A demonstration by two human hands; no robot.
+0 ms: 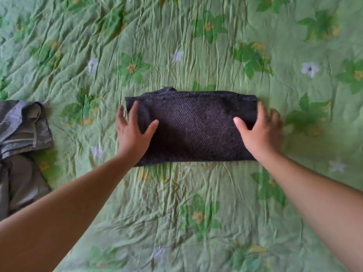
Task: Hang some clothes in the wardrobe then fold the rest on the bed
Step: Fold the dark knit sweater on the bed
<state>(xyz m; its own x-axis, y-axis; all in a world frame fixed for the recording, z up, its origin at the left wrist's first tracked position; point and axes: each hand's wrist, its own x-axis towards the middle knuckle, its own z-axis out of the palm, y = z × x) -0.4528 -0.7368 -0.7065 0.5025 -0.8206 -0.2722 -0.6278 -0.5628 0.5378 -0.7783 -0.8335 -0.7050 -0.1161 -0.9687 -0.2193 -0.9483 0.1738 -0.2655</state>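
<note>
Dark folded knit (193, 126) spans left grip (133, 132) to right grip (259, 130).

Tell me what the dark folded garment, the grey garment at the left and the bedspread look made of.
Dark folded garment: probably a chunky knit, wool or acrylic; matte, with a pebbly stitch texture.
Grey garment: thin woven cloth, maybe cotton; smooth, with crisp hems.
Bedspread: light crinkled fabric, printed with flowers; fine wrinkles all over.
</note>
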